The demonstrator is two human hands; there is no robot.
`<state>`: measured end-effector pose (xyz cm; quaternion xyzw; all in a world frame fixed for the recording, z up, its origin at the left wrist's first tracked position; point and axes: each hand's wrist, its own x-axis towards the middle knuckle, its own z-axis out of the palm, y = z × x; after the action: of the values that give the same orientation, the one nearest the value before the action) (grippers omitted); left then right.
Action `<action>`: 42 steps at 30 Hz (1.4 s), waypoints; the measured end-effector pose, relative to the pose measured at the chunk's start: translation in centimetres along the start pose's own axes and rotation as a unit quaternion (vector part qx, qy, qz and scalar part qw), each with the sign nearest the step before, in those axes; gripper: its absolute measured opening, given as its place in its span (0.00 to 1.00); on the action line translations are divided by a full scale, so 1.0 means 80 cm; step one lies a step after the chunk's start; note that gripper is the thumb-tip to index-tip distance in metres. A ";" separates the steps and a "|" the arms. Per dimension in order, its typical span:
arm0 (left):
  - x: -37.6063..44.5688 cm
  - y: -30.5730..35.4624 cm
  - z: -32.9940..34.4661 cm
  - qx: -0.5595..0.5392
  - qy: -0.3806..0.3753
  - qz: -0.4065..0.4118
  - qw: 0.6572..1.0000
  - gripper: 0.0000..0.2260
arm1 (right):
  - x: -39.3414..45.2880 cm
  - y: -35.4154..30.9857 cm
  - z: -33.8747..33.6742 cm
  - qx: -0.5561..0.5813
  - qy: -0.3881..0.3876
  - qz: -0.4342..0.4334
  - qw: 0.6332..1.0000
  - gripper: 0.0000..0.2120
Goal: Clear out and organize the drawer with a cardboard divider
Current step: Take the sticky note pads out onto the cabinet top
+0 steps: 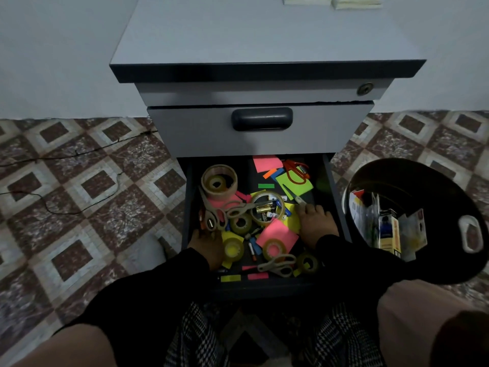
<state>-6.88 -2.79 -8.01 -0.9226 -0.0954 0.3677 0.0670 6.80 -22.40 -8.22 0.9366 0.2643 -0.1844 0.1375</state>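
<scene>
The bottom drawer point(332, 197) of a grey cabinet stands pulled out, full of loose clutter. In it lie a big brown tape roll point(219, 180), a clear tape ring point(267, 207) around batteries point(264, 209), smaller tape rolls, beige scissors point(225, 211), orange scissors point(296, 170), and pink point(276, 234) and green sticky notes point(293, 184). My left hand point(209, 247) rests at the drawer's front left beside the beige scissors, its fingers hidden. My right hand point(315, 223) lies on the right side, fingers spread over yellow notes. No cardboard divider shows.
A black round bin point(412, 181) holding packaging scraps stands right of the drawer. The closed middle drawer with a dark handle point(262, 119) hangs over the open one. A thin black cable point(79, 154) runs across the patterned tile floor at left. My knees fill the bottom.
</scene>
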 end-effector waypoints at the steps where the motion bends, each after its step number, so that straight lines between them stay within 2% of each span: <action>1: 0.003 -0.001 0.001 -0.023 0.003 0.000 1.000 0.25 | -0.001 -0.002 0.001 -0.001 0.007 0.009 1.000 0.23; 5: 0.013 -0.009 -0.006 -0.164 0.016 0.034 0.986 0.17 | -0.002 -0.004 0.004 -0.015 0.040 0.021 0.999 0.21; 7: 0.016 -0.015 -0.008 -0.214 0.012 0.045 0.976 0.15 | 0.000 -0.004 0.005 -0.018 0.043 0.000 0.999 0.21; 10: 0.018 -0.020 -0.006 -0.276 0.009 0.048 0.960 0.21 | 0.004 -0.006 0.010 -0.015 0.006 -0.050 0.999 0.24; 12: 0.019 -0.021 -0.006 -0.300 0.008 0.050 0.953 0.25 | 0.006 -0.004 0.010 -0.004 -0.013 -0.048 0.999 0.25; 16: 0.018 -0.022 -0.012 -0.346 0.017 0.039 0.937 0.23 | 0.010 -0.001 0.006 0.035 -0.035 -0.036 0.998 0.29; 20: 0.016 -0.025 -0.014 -0.337 0.032 0.031 0.940 0.04 | 0.014 -0.001 0.002 0.053 -0.010 -0.014 0.998 0.32; 23: 0.013 -0.026 -0.018 -0.355 0.055 0.029 0.933 0.04 | 0.013 -0.001 -0.003 0.036 -0.012 -0.027 0.999 0.31; 27: 0.007 -0.022 -0.025 -0.352 0.097 0.007 0.931 0.11 | 0.009 -0.004 0.000 0.008 -0.014 -0.016 1.000 0.27; 33: 0.005 -0.022 -0.027 -0.348 0.137 -0.014 0.927 0.11 | 0.006 -0.008 -0.006 -0.038 0.011 -0.054 0.998 0.36; 39: 0.005 -0.027 -0.028 -0.323 0.150 -0.013 0.934 0.10 | 0.011 -0.013 -0.006 0.053 -0.064 -0.026 0.996 0.30; 42: 0.004 -0.026 -0.030 -0.328 0.163 -0.016 0.930 0.11 | 0.007 -0.003 -0.017 0.186 -0.080 -0.008 0.979 0.37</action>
<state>-5.22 -0.79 -6.08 -0.9387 -0.2136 0.1596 -0.2186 7.49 -21.46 -7.31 0.9257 0.2212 -0.3062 -0.0198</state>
